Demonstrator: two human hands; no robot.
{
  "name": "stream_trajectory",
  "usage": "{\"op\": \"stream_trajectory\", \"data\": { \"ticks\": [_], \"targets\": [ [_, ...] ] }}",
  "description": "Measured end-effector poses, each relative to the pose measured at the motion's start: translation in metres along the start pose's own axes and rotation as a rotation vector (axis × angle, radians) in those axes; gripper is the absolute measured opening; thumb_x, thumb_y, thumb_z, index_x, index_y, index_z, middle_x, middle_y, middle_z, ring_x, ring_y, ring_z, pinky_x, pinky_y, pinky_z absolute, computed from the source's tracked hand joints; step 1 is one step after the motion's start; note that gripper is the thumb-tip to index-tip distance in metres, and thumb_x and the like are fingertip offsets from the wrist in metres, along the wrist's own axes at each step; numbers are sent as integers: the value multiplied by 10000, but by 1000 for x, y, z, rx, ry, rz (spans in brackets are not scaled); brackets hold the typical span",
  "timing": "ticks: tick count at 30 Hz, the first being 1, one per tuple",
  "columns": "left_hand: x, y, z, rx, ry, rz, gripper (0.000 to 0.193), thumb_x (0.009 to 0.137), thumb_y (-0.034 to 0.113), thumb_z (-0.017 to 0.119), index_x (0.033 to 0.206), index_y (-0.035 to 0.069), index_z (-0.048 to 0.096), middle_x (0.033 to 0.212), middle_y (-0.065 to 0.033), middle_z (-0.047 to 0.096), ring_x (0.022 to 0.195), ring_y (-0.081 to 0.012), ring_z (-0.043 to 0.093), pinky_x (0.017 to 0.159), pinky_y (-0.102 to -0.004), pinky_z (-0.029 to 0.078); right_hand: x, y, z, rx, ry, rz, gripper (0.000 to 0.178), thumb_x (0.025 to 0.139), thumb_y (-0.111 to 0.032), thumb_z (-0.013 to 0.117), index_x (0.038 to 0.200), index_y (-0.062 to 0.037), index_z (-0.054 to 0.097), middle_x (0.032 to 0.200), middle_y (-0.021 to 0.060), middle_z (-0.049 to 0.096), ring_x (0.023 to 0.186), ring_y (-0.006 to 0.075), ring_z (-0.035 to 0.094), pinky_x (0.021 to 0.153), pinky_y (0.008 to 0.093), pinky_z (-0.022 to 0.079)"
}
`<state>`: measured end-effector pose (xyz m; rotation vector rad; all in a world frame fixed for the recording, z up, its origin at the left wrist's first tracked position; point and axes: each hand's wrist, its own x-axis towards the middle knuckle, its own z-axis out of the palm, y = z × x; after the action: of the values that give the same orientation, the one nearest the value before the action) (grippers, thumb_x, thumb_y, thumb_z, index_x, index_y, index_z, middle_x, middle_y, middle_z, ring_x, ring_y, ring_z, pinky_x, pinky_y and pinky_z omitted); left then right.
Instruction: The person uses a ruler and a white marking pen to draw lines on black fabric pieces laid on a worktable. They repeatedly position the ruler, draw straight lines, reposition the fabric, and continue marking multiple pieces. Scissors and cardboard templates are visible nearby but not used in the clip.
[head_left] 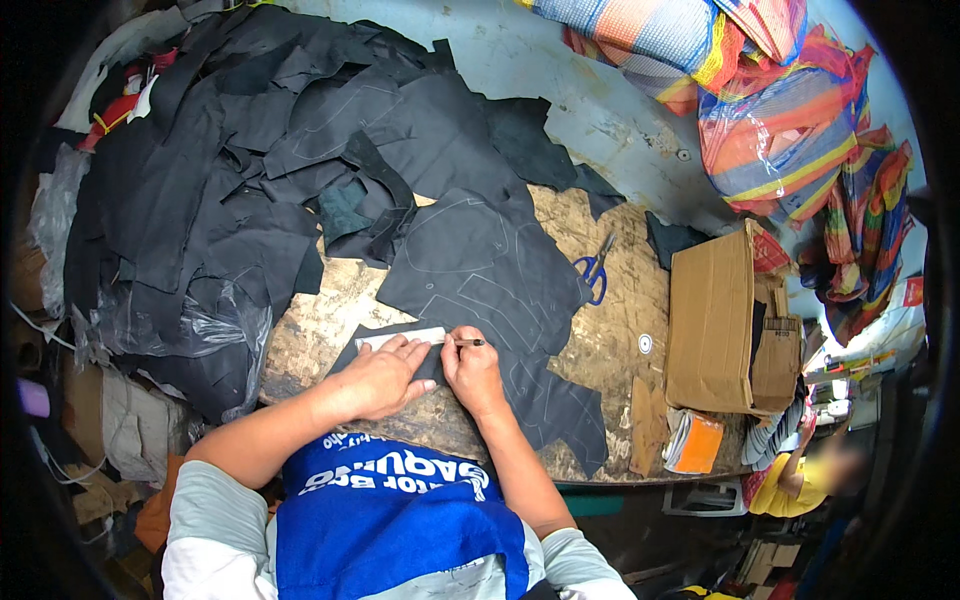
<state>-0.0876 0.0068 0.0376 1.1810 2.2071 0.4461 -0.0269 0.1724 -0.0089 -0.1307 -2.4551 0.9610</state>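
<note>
strip (430,335) of white colour lies on black material (434,362), under the flat, opened fingers of my left hand (385,377). my right hand (474,372), closed around a pen (469,343), is just beside its right end.

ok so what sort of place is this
Likely a small workshop where leather or a similar material is marked and cut: dark sheets are heaped on a worn worktable, a marked sheet bears pale outlines, and blue-handled scissors lie near it.
</note>
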Motion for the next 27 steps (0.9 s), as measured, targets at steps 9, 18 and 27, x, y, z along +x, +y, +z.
{"op": "stream_trajectory", "data": {
  "ticks": [9, 18, 27],
  "targets": [
    [-5, 1, 28, 101, 68, 10, 698, 927, 461, 445, 1402, -29, 295, 1470, -222, 271, 1371, -373, 242, 1044, -630, 232, 7, 7, -7, 49, -72, -43, 62, 829, -25, 609, 794, 22, 588, 736, 159, 604, 602, 324, 600, 552, 376, 476],
    [-12, 2, 44, 150, 157, 19, 720, 903, 484, 474, 1384, -34, 338, 1474, -219, 260, 1388, -346, 205, 1051, -644, 193, 2, 17, 1, 383, 127, 163, 125, 916, -49, 564, 994, 25, 628, 905, 72, 666, 779, 122, 656, 658, 226, 534],
    [-32, 10, 63, 133, 166, 53, 730, 888, 501, 492, 1372, -31, 366, 1475, -221, 257, 1398, -331, 186, 1061, -645, 155, -36, 11, -15, 188, 92, 81, 250, 743, 11, 712, 977, -17, 630, 921, 122, 659, 827, 194, 672, 735, 280, 523]
  ]
}}
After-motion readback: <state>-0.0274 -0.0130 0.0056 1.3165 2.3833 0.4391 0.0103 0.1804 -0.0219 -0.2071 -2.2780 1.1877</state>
